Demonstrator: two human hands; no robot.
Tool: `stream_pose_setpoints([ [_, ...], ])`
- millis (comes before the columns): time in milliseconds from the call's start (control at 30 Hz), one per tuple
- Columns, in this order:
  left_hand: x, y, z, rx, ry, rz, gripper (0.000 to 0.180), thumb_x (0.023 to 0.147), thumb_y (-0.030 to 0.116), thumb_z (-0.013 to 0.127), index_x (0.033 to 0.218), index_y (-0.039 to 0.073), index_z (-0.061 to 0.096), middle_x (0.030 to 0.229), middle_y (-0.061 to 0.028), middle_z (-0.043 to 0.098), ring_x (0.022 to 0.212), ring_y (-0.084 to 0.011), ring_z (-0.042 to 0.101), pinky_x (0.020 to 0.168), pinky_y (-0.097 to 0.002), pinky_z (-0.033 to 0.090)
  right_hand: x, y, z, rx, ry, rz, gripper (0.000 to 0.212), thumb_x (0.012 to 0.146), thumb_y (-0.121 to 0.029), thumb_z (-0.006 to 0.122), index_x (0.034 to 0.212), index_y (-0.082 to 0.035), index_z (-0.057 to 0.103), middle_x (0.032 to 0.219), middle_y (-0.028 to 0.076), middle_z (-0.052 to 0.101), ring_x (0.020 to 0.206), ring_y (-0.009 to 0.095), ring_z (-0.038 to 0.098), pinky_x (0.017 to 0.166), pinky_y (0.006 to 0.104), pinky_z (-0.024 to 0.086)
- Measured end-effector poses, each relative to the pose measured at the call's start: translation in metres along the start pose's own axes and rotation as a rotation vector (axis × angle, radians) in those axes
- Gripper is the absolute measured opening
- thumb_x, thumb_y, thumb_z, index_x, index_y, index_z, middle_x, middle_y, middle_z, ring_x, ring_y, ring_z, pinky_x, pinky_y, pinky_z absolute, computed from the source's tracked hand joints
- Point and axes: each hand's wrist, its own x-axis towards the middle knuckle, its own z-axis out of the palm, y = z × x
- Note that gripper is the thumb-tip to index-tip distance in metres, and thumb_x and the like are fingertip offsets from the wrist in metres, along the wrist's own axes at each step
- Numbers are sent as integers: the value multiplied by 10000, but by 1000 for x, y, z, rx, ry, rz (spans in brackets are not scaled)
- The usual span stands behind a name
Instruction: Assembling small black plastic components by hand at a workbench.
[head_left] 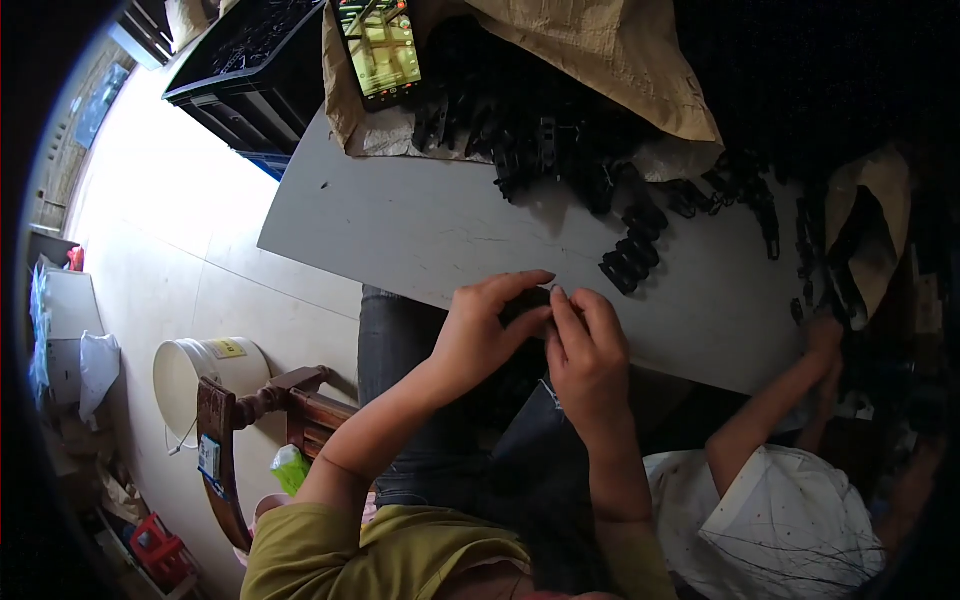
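Close together at the near edge of the grey table [400,215], my two hands meet over a small black part [538,298], mostly hidden by the fingers. My left hand [482,328] is closed on it with thumb and forefinger. From the other side, the fingers of my right hand [588,345] pinch it too. Just beyond my right hand lies a short row of black ring-like parts [632,252] set side by side. A heap of loose black plastic parts [545,150] spills toward me from a brown paper sack [610,50].
A phone [382,50] with a lit screen leans at the sack. Far left stands a black crate [250,110]. A white bucket [205,375] and a wooden chair [225,460] are at my left. On my right, a co-worker in a white top [780,520] reaches toward more black parts.
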Motion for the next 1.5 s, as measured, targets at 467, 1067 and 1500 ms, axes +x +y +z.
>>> stream_pose_setpoints([
  [467, -12, 2, -34, -9, -366, 126, 270, 795, 58, 672, 1062, 38, 633, 933, -89, 652, 729, -173, 599, 641, -284, 488, -20, 20, -25, 717, -332, 295, 269, 758, -132, 755, 940, 5, 613, 933, 69, 556, 699, 130, 553, 577, 252, 444],
  [1067, 81, -8, -16, 1099, 25, 316, 178, 686, 37, 613, 854, 43, 556, 892, -103, 518, 811, -240, 583, 625, -345, 508, 0, 31, -10, -116, -140, 388, 353, 752, -33, 667, 1064, -1, 505, 1074, 167, 517, 963, 336, 595, 790, 406, 498],
  [1500, 16, 1, -16, 103, -184, 193, 345, 705, 6, 716, 1042, 37, 649, 910, -118, 625, 794, -258, 642, 712, -312, 523, -1, 22, -12, 324, -43, 203, 339, 681, 27, 668, 1007, 15, 576, 1000, 136, 549, 885, 311, 597, 744, 368, 498],
])
